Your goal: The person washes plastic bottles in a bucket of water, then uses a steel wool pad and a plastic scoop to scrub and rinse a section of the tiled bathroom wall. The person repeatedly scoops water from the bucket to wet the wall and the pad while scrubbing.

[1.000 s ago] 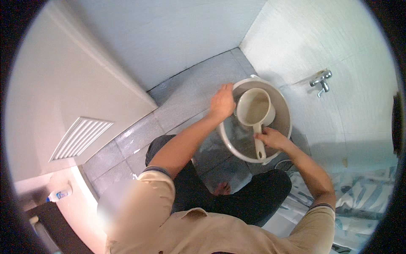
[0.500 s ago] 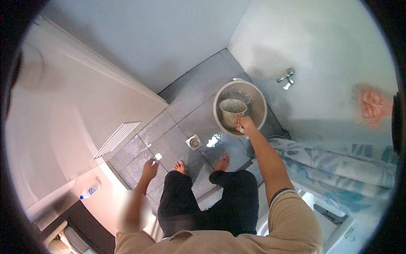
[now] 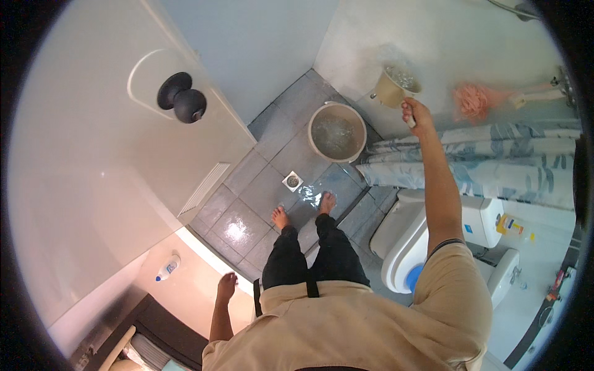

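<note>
My right hand is closed round the handle of a beige water dipper, raised beside the white wall at the upper right. Water churns in the dipper's mouth, which tilts toward the wall. Below it and to the left, a beige bucket stands on the grey tiles, its water rippling. My left hand hangs low at my left, near the pale door sill, its fingers loosely curled and apart, with no object visible in them.
A square floor drain lies before my bare feet on wet tiles. At left stands a white door with a dark knob. To the right are a patterned shower curtain, a white toilet and a pink bath puff.
My right hand has lifted the dipper out of the bucket, up and to the right toward the wall. My left hand has lowered toward my side. The view has shifted, showing the doorknob and toilet.
</note>
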A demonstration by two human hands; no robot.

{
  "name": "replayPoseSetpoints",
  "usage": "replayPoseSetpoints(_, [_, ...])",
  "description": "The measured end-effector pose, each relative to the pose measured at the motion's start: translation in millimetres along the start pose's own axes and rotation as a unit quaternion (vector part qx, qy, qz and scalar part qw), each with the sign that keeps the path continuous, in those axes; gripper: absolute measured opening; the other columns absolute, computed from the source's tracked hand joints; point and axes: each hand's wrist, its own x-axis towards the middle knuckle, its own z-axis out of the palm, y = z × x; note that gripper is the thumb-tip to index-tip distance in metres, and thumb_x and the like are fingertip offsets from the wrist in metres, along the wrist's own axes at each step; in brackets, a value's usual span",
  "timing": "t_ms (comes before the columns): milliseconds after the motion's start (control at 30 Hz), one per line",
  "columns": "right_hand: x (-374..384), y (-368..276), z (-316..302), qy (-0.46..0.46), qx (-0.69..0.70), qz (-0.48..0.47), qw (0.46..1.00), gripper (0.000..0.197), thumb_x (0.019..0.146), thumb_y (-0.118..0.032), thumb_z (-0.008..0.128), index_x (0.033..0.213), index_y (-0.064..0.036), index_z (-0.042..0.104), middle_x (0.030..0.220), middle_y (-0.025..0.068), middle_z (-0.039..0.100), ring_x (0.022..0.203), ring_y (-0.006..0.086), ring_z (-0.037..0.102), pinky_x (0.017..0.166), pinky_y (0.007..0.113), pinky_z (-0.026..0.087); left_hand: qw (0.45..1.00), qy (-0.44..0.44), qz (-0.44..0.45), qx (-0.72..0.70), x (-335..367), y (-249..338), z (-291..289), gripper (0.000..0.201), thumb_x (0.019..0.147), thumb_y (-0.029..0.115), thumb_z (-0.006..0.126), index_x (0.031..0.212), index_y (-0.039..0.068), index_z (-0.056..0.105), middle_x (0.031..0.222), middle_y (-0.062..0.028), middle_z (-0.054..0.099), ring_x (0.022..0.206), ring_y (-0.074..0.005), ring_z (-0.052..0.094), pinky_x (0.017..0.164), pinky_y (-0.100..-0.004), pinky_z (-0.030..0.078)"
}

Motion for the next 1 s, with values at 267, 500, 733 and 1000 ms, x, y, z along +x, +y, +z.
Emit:
replayPoseSetpoints(267, [-92.6, -28.4, -36.7, 0.059, -0.077, 0.035, 0.995, 0.011, 0.091, -0.014, 0.057, 0.089, -0.0042, 0.051, 0.069, 0.0008, 0.051, 0.049, 0.0054, 0.044, 0.040, 0.021, 0.040, 0.978, 0.043, 0.047, -0.200, -20.9, 124.3, -17.2, 0.043, 0.098, 0.031, 0.053, 0.128, 0.001, 0.053, 0.104, -0.0094, 0.066, 0.089, -0.0166, 0.064, 0.075, -0.0280, 0.049])
replayPoseSetpoints(500, [-15.6, -19.1, -60.7, -0.005, 0.009, 0.157, 0.988, 0.012, 0.092, -0.012, 0.053, 0.082, -0.0056, 0.051, 0.059, -0.0032, 0.048, 0.044, 0.0043, 0.044, 0.039, 0.015, 0.041, 0.999, -0.011, -0.031, -0.013, -24.8, 30.6, 6.7, 0.036, 0.097, 0.027, 0.052, 0.122, 0.001, 0.058, 0.098, -0.0084, 0.068, 0.081, -0.0157, 0.067, 0.067, -0.0280, 0.051])
replayPoseSetpoints(733, [-10.4, 8.6, -156.4, 0.054, -0.009, 0.025, 0.998, 0.014, 0.092, -0.018, 0.054, 0.080, -0.0108, 0.053, 0.062, -0.0040, 0.053, 0.045, 0.0060, 0.046, 0.042, 0.019, 0.041, 0.996, -0.002, -0.088, -0.032, -36.8, 13.2, -15.9, 0.033, 0.097, 0.022, 0.053, 0.122, 0.001, 0.058, 0.094, -0.0090, 0.068, 0.079, -0.0152, 0.067, 0.060, -0.0246, 0.050])
replayPoseSetpoints(1000, [-143.7, 27.0, -269.1, 0.251, -0.072, 0.057, 0.964, 0.016, 0.089, -0.018, 0.058, 0.075, -0.0103, 0.052, 0.064, -0.0017, 0.052, 0.050, 0.0079, 0.046, 0.043, 0.021, 0.040, 0.988, -0.006, -0.110, -0.106, -16.7, 35.4, -20.3, 0.036, 0.098, 0.028, 0.050, 0.128, 0.007, 0.054, 0.097, -0.0042, 0.067, 0.079, -0.0133, 0.063, 0.066, -0.0276, 0.048])
